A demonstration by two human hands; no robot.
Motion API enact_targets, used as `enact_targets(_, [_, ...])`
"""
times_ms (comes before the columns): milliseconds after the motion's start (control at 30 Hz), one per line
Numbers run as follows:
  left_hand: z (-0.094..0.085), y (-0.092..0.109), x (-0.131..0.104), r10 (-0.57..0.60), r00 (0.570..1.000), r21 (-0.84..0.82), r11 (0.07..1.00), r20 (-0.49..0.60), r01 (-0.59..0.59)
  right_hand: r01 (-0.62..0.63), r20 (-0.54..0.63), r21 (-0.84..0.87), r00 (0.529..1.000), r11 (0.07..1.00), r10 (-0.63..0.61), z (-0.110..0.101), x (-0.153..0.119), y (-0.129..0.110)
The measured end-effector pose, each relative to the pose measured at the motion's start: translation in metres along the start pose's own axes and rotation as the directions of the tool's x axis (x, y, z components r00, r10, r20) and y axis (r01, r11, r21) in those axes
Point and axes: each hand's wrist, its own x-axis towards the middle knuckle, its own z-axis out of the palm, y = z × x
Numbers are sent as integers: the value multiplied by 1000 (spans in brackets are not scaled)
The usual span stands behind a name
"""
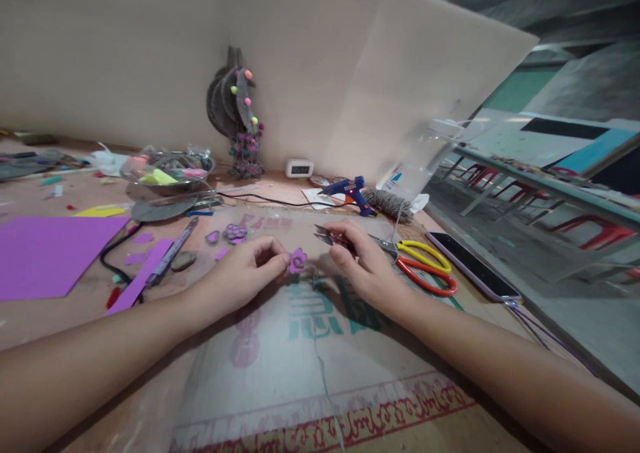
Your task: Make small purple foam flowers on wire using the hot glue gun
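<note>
Purple flower [298, 260]: pinched between thumb and fingers of left hand [250, 266], over counter [165, 399]. Fingers of right hand [365, 266]: curled beside scissors [403, 265], cannot tell if clamped on anything.

The purple sheet [55, 259] looks matt and smooth, as does the small flower [297, 261]. Bare metal shows on the pointed tool [324, 231] and the scissors [390, 246] — their handles smooth plastic. The glue gun [354, 190] is plastic, the yarn [391, 205] rough and fibrous, the phone [473, 264] glossy-screened.
</note>
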Motion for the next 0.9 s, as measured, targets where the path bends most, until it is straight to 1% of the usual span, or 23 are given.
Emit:
enact_targets(67, [-1,0,1,5,1000,13,1000,-18,-5,125,34,-150,992,981,-121,-5,-3,3])
enact_targets(167, [-2,0,1,18,999,49,999,-32,-16,299,112,-346,954,889,-277,-7,-6,3])
enact_targets(267, [-2,-1,1,13,1000,57,998,-29,-12,382,148,-456,923,803,-355,-5,-7,1])
enact_targets(400, [-2,-1,1,2,1000,36,999,-23,-2,418,197,-492,908,764,-370,-3,-8,2])
enact_targets(533, [-1,0,1,3,1000,32,999,-22,-2,420,208,-508,907,752,-366,-3,-8,4])
enact_targets(733, [-1,0,1,15,999,30,999,-31,-14,416,219,-502,909,758,-354,-1,-8,4])
enact_targets(900, [-1,-2,0,12,1000,22,1000,-16,-11,417,236,-502,909,758,-343,-1,-8,4])
